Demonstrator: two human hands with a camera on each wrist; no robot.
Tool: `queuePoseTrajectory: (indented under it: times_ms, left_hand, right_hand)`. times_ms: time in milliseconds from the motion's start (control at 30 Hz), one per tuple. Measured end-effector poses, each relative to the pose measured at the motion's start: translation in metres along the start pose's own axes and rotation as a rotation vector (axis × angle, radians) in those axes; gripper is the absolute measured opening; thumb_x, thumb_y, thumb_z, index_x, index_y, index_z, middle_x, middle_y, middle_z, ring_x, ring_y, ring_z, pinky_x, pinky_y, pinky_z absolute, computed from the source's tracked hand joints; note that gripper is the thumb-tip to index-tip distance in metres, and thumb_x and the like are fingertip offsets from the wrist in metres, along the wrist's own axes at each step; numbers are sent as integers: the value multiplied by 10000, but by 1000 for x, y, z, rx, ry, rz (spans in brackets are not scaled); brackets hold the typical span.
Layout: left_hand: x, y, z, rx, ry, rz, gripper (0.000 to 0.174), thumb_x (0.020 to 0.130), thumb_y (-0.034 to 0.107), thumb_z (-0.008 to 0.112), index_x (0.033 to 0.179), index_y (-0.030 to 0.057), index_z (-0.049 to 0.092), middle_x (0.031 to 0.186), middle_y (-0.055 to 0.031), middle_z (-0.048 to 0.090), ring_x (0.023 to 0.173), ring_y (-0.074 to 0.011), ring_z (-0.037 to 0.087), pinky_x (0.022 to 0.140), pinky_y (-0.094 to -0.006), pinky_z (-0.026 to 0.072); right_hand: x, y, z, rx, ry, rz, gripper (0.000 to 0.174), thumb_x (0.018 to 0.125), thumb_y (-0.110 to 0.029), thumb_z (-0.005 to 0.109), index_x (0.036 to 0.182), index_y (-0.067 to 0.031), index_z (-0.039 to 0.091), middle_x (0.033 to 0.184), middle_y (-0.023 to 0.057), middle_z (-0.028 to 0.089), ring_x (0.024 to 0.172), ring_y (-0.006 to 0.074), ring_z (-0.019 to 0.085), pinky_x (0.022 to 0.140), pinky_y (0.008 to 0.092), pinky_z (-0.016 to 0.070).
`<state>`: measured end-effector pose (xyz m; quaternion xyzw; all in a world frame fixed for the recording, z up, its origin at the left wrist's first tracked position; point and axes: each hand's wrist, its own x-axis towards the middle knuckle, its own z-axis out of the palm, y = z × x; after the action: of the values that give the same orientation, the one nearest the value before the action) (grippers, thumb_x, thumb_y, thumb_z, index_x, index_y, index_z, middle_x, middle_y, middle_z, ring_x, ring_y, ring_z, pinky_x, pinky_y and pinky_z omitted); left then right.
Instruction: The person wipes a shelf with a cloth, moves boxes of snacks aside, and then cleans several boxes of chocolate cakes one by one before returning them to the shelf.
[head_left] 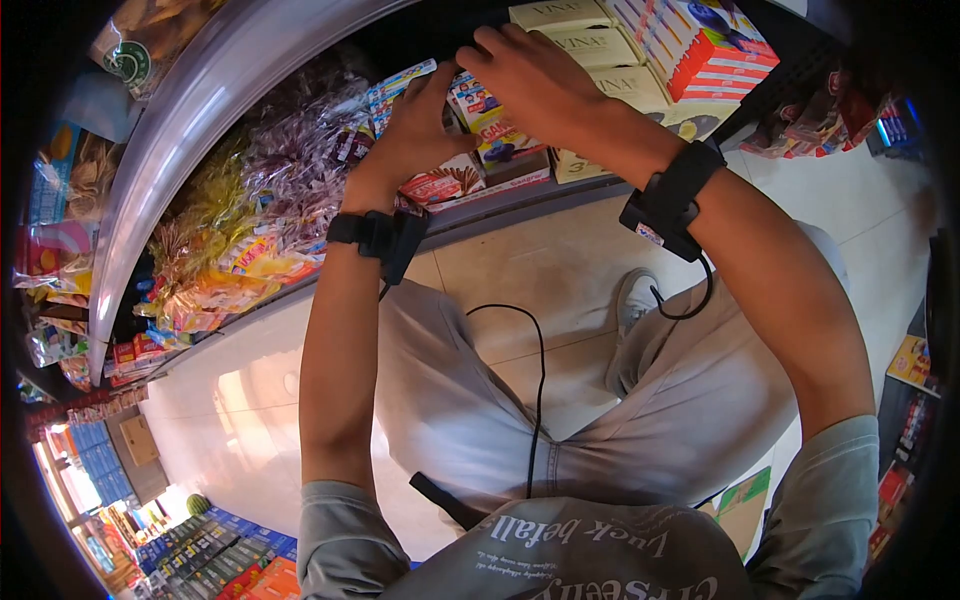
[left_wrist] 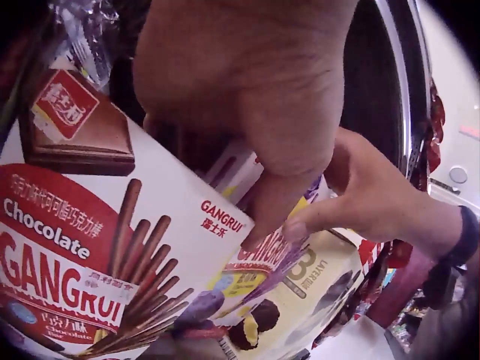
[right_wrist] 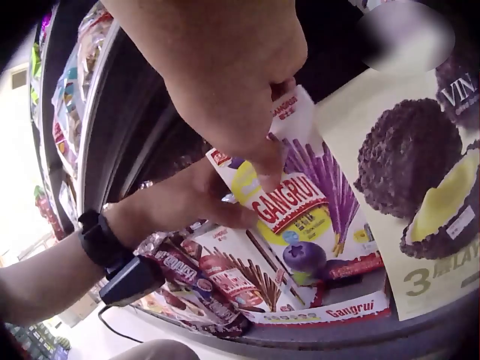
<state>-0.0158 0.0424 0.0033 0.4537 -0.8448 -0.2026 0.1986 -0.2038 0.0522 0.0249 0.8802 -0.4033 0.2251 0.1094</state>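
A white and purple box of blueberry biscuit sticks [right_wrist: 307,206], marked Gangrui, leans in a low display tray [right_wrist: 352,309] on the shelf. My right hand [head_left: 535,85] reaches over its top and grips it, thumb on the printed front, fingers partly hidden behind. My left hand [head_left: 415,130] holds the box's left side, thumb at the front edge; its other fingers are hidden in the left wrist view. Just left of it stands a box of chocolate biscuit sticks [left_wrist: 75,247], in the same tray. To the right is a cream Vina box [right_wrist: 412,172] picturing dark round sweets.
More Vina boxes [head_left: 600,50] and a stack of red and white boxes [head_left: 700,50] fill the shelf's right. Shiny bagged snacks [head_left: 270,170] crowd the left, beside a curved pale rail [head_left: 150,170]. A cable [head_left: 540,400] hangs over the person's lap.
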Motion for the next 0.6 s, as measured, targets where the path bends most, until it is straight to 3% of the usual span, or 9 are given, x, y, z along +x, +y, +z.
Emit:
queuePoseTrajectory:
  times_ms: [100, 200, 333, 433, 533, 600]
  left_hand:
    - [0, 3, -3, -44, -16, -36, 903, 643, 135, 802, 1402, 16, 327, 1310, -220, 465, 1102, -301, 561, 922, -349, 454]
    - [-2, 0, -3, -28, 4, 22, 873, 648, 129, 799, 1389, 13, 351, 1308, -223, 462, 1135, -300, 543, 941, -355, 449]
    - [2, -15, -1, 35, -23, 29, 818, 665, 113, 790, 1365, 2, 383, 1323, -223, 438, 1174, -282, 522, 939, -356, 456]
    - [6, -29, 2, 51, 9, 40, 695, 705, 105, 756, 1319, 0, 447, 1231, -204, 534, 1105, -272, 573, 909, -349, 471]
    - [19, -38, -2, -183, -133, -82, 642, 699, 260, 736, 1269, 46, 534, 1150, -223, 601, 1052, -357, 587, 873, -389, 465]
    - [21, -34, -6, -150, -144, -76, 562, 727, 246, 714, 1221, 23, 567, 1084, -240, 623, 984, -349, 618, 849, -381, 476]
  right_hand:
    - [1, 8, -3, 26, -71, -38, 539, 616, -65, 777, 1105, -47, 550, 1096, 133, 558, 1047, 313, 543, 888, 386, 469]
    - [0, 15, -1, 266, -35, 20, 467, 629, -29, 773, 998, -42, 487, 1023, 124, 520, 1004, 335, 516, 832, 412, 455]
    - [-1, 20, -8, 288, -85, 25, 517, 640, -47, 768, 1084, -20, 505, 1089, 179, 554, 1067, 364, 522, 895, 425, 453]
    - [-1, 21, -18, 361, -159, 77, 459, 658, -13, 750, 1030, -19, 481, 1052, 184, 556, 1025, 371, 533, 840, 429, 448]
    - [-1, 20, -23, 442, -203, 143, 429, 687, 26, 728, 997, -27, 434, 956, 175, 564, 922, 389, 553, 744, 431, 443]
    - [2, 17, -27, 461, -268, 165, 428, 695, 17, 729, 997, -28, 429, 943, 192, 578, 908, 397, 561, 733, 433, 443]
